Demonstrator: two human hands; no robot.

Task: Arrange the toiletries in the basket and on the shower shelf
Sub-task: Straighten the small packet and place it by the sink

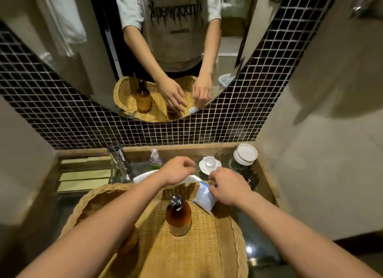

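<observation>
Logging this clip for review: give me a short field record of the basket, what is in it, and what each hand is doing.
basket: wicker basket on the counter by the sink
upright inside: amber pump bottle
far right edge: white and blue packet
right hand: right hand pinches the packet's top
left hand: left hand hovers above the basket's far rim, fingers loosely curled, holding nothing
behind: white cup, lidded jar

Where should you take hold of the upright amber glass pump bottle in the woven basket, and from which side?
Probably grip the amber glass pump bottle round its narrow shoulder, below the dark pump head, coming from above: it stands upright in the woven basket, with open floor around it.
</observation>
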